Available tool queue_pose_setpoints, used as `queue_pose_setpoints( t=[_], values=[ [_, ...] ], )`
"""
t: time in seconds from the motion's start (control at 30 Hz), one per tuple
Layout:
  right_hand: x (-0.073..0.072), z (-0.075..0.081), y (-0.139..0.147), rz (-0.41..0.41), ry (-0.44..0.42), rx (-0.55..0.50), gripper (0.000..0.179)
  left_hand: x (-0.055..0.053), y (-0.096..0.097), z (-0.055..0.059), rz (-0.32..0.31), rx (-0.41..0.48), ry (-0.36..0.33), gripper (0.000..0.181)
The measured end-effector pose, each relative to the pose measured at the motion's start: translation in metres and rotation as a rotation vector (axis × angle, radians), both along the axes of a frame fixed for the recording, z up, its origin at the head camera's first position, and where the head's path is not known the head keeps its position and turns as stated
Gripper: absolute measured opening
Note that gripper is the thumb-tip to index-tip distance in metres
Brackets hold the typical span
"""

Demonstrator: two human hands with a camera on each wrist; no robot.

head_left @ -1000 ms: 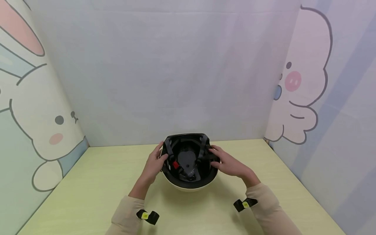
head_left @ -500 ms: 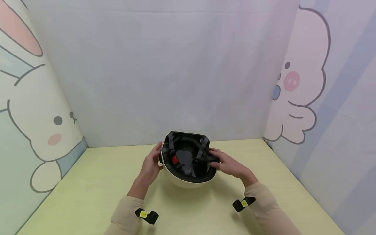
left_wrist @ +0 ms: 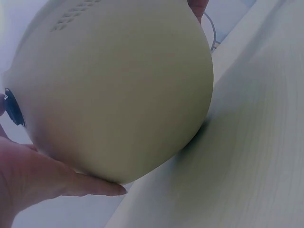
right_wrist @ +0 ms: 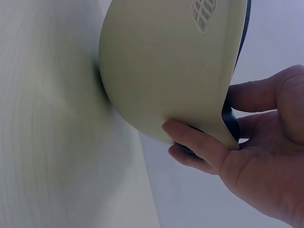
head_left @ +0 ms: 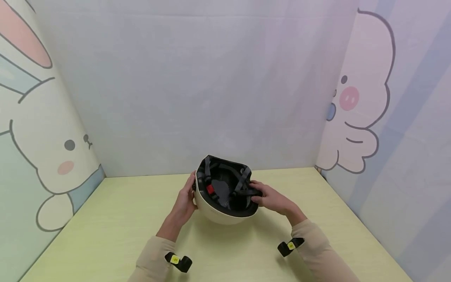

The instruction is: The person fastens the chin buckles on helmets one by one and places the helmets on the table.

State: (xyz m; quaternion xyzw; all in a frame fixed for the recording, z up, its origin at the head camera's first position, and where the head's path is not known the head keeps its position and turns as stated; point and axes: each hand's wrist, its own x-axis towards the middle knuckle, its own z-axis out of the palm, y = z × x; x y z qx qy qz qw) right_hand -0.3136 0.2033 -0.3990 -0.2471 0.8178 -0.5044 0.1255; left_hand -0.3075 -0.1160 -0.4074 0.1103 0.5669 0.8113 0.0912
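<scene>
Left hand: I see it (head_left: 184, 203) laid along the helmet's left side, thumb straight against the outside of the shell; its other fingers are mostly hidden behind
Right hand: I have this one (head_left: 274, 199) pinching the helmet's rim on the right, fingertips on the outer shell in the right wrist view and another finger over the edge
Helmet: upside down between both hands (head_left: 211, 209), near the middle of the table, hollow side up and tilted down to the right; I cannot tell whether the shell touches the tabletop
Shell: cream and smooth, with vent slots (right_wrist: 204, 12) and a dark fitting (left_wrist: 14, 107) by the left hand
Inside: black lining, dark straps (head_left: 243, 179) near the right hand, and a red buckle (head_left: 210, 189) toward the left
Wrists: beige sleeves (head_left: 155, 252), each with a black camera (head_left: 184, 264) strapped on
Table: pale yellow-green (head_left: 119, 219), with the helmet's soft shadow on it
Walls: plain pale cloth behind (head_left: 211, 86), a cartoon rabbit (head_left: 46, 156) left, a pink-nosed cartoon animal (head_left: 370, 78) right
</scene>
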Motion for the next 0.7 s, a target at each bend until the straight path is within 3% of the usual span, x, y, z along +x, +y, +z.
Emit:
queue_pose_setpoints(
  t=[0.2,0.37,0.53,0.7],
  values=[
    [0.000,-0.003,-0.002,0.009,-0.022,-0.003,0.058,-0.002,0.003,-0.005,0.037,-0.041,-0.048,0.077],
    [-0.001,-0.004,-0.002,0.011,-0.029,0.008,0.058,-0.002,0.005,-0.007,0.062,-0.093,-0.028,0.077],
    [-0.003,-0.008,-0.002,0.028,-0.039,-0.005,0.059,-0.002,0.006,-0.009,0.086,-0.063,-0.003,0.072],
    [-0.006,-0.013,0.000,0.042,-0.070,-0.020,0.061,0.000,0.009,-0.011,0.111,-0.061,-0.025,0.066]
  ],
)
